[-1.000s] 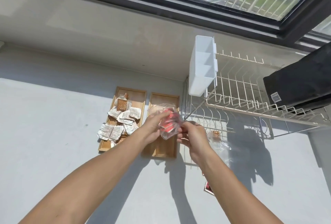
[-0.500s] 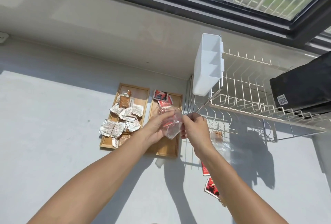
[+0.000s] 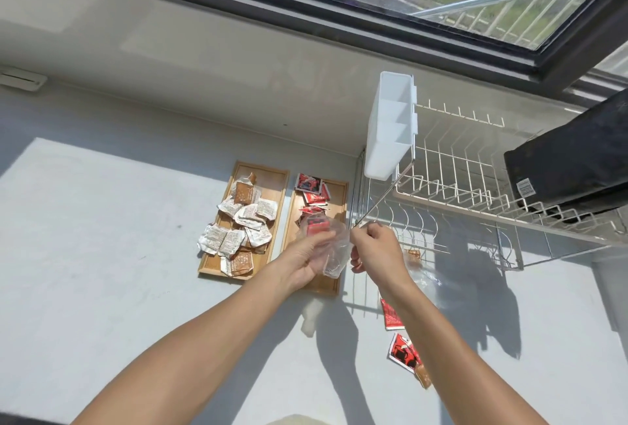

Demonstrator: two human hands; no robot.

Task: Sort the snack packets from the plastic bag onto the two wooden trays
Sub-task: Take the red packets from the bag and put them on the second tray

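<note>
Since a moment ago the red packets are dropping out of the plastic bag (image 3: 334, 251), which is looking much emptier now, and several are lying on the right tray (image 3: 341, 193) beyond the fingers.

Nearest to the person, below the right wrist, two red packets (image 3: 401, 351) and a small brown one (image 3: 423, 375) are lying on the grey counter (image 3: 102, 254), outside any tray. A second clear bag (image 3: 424, 277) is resting just behind the right forearm.

The left hand (image 3: 306, 260) is gripping the bag from the side, its fingers curled around the crumpled plastic. The right hand (image 3: 372, 248) is pinching the bag's other edge, closed tightly on it. At least one red packet (image 3: 316, 224) is showing through the plastic just above the left fingers.

Farther out, to the left of the fingers, the left tray (image 3: 275, 176) is carrying the white and brown packets (image 3: 238, 231). To the right of the fingers a wire rack (image 3: 458, 187) is standing.

I am judging that the emptying step is almost over. The next move is probably calling for shaking out the last packet, then collecting the stray ones from the counter.
</note>
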